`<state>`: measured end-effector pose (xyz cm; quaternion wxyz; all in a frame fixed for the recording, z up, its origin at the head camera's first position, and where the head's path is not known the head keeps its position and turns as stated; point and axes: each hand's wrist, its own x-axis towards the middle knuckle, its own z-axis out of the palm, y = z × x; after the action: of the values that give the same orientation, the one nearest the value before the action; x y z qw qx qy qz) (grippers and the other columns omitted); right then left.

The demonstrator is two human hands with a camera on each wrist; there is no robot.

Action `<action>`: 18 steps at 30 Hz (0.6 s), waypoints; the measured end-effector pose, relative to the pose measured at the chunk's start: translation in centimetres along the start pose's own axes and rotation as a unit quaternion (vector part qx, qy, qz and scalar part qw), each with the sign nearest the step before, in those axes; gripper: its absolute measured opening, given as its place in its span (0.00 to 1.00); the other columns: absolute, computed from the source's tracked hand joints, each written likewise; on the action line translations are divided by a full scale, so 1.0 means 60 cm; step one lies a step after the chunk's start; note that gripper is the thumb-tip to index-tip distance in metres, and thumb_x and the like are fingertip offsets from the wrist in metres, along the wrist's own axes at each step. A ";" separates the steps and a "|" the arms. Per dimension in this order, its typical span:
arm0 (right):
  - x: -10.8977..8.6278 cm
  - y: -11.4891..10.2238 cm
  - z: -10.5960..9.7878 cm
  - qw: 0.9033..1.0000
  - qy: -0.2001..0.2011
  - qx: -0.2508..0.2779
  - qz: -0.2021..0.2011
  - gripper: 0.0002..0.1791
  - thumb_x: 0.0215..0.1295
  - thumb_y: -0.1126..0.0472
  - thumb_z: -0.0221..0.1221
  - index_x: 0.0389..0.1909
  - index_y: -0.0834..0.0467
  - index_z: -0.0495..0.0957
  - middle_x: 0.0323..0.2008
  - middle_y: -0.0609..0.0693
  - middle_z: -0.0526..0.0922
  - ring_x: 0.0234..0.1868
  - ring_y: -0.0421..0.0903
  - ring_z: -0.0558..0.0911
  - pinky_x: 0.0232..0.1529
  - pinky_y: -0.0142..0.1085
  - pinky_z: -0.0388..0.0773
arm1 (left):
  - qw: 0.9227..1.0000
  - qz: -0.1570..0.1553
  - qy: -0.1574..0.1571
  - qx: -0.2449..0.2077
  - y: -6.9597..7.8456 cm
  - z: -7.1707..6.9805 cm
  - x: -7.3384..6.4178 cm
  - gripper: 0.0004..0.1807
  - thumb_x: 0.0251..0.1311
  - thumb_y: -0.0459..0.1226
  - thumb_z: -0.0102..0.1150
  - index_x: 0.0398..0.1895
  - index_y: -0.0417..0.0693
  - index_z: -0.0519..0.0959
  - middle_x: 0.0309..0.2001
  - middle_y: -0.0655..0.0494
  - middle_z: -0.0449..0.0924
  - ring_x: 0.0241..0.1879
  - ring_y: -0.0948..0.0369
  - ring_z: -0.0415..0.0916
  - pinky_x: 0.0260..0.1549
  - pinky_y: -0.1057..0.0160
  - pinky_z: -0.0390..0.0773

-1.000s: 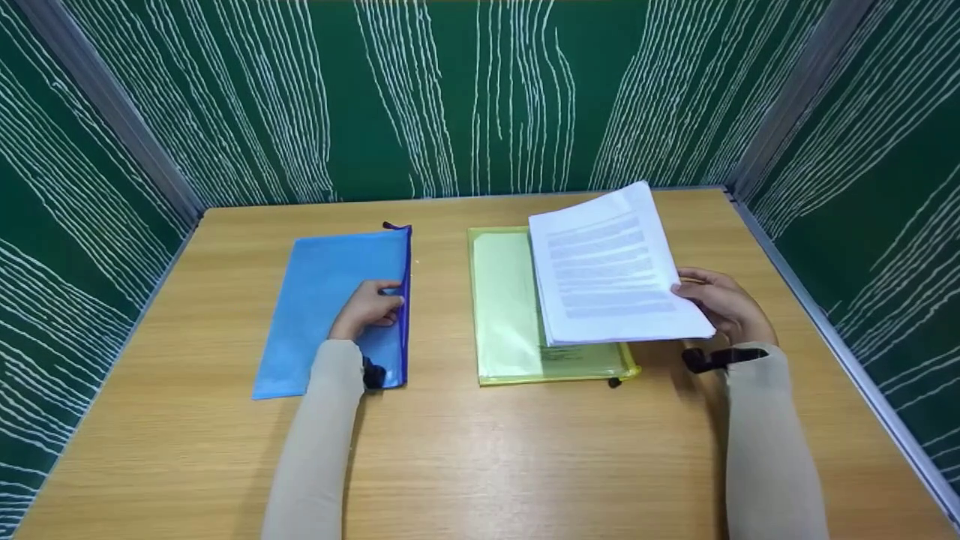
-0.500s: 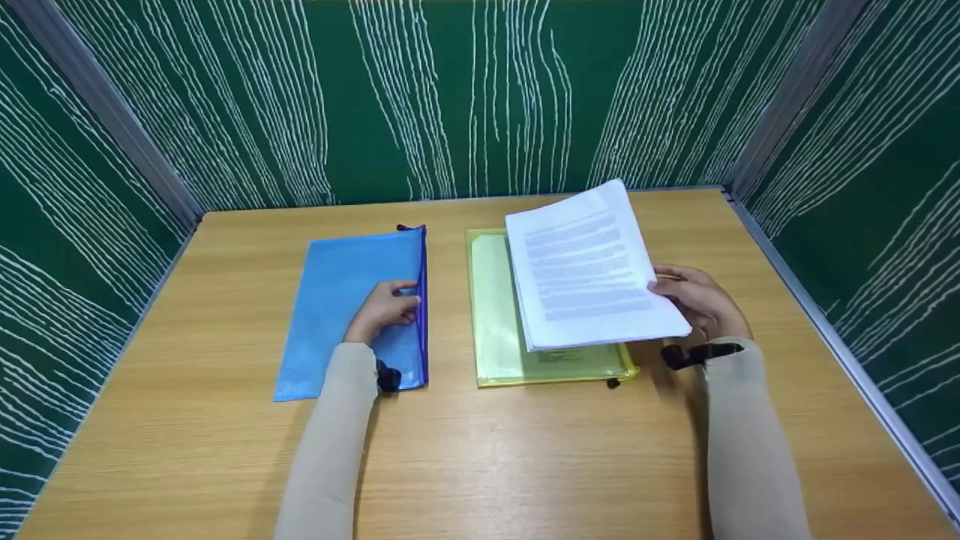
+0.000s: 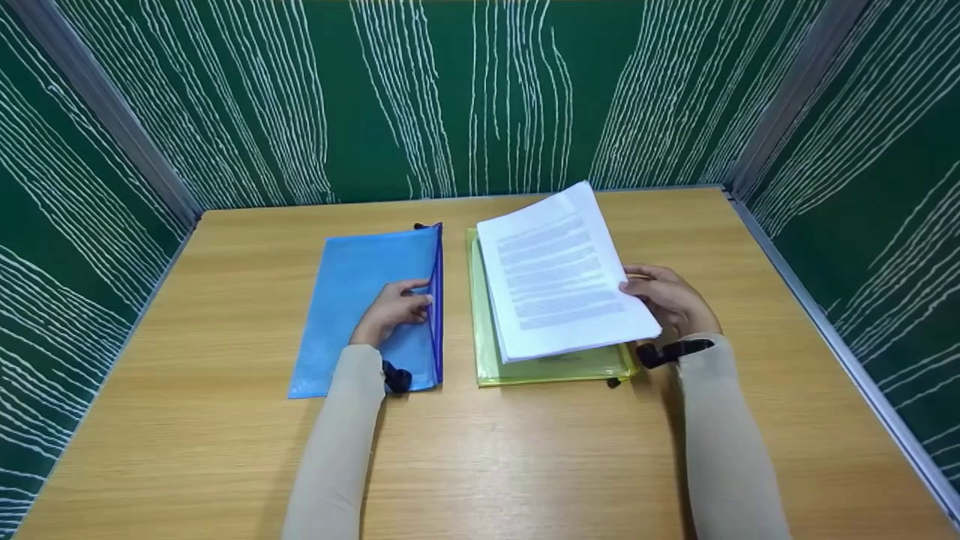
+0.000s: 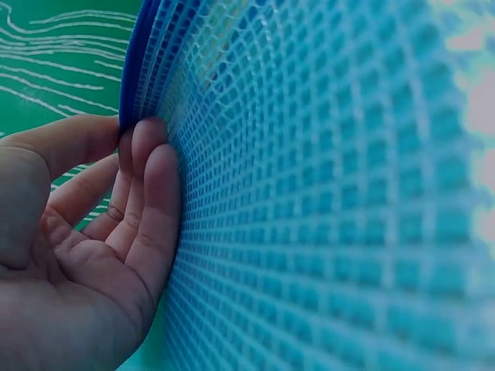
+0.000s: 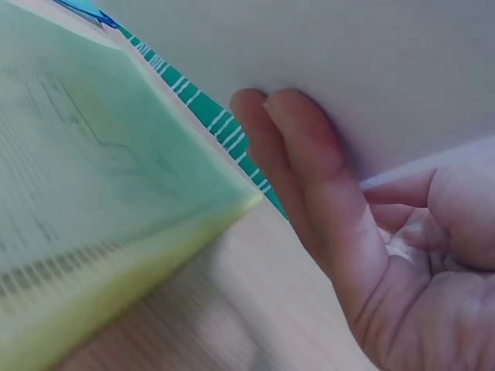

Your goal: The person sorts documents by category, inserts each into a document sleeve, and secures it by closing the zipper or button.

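Note:
My left hand (image 3: 391,309) pinches the zip-side upper layer of a blue zip pouch (image 3: 345,270). The left wrist view shows thumb and fingertips at the dark blue edge of the pouch's mesh (image 4: 325,185). A stack of printed paper sheets (image 3: 555,277) is in my right hand (image 3: 670,298), thumb on top and fingers beneath. It is held tilted over a yellow-green zip pouch (image 3: 491,367), covering most of it. From the right wrist, the fingers (image 5: 317,170) support the stack's underside, and printed pages show through the yellow-green pouch (image 5: 116,178).
Both pouches lie on a wooden table (image 3: 487,465). A green wall (image 3: 510,97) with white wavy lines stands behind the table, and similar panels flank it. Black bands with small devices sit on both wrists.
The blue pouch has slid right with my left hand, its zip side lifting a little wider. My right hand has carried the paper stack left, further over the yellow-green pouch, which stays put.

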<state>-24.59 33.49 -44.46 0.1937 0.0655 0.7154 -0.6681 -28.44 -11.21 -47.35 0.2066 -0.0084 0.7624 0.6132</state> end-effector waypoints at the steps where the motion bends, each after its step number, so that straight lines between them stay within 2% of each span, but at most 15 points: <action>1: 0.002 -0.001 0.003 1.000 0.000 0.000 -0.001 0.33 0.69 0.65 0.54 0.72 0.65 0.54 0.37 0.44 0.84 0.37 0.42 0.85 0.38 0.36 0.83 | 1.000 0.001 -0.001 -0.007 0.000 0.001 0.000 0.27 0.65 0.34 0.56 0.68 0.45 0.67 0.36 0.53 0.79 0.29 0.63 0.78 0.32 0.67 0.80; 10: 0.016 -0.002 0.033 1.000 -0.010 -0.017 -0.004 0.31 0.68 0.66 0.54 0.70 0.65 0.57 0.38 0.44 0.84 0.37 0.42 0.84 0.38 0.37 0.83 | 0.996 -0.006 -0.013 -0.087 -0.013 0.001 0.006 0.29 0.65 0.35 0.57 0.70 0.49 0.66 0.34 0.54 0.79 0.31 0.62 0.78 0.35 0.66 0.80; 18: 0.025 -0.003 0.056 0.999 -0.028 0.008 0.012 0.30 0.68 0.67 0.54 0.69 0.63 0.59 0.40 0.47 0.83 0.39 0.45 0.85 0.40 0.39 0.83 | 0.994 -0.007 -0.011 -0.110 -0.015 0.001 0.004 0.29 0.64 0.34 0.57 0.70 0.50 0.66 0.34 0.54 0.78 0.31 0.61 0.78 0.36 0.65 0.80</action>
<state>-25.41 29.95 -44.93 0.2217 0.0569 0.7031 -0.6733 -28.41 -11.31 -48.26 0.2169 -0.0293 0.6881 0.6918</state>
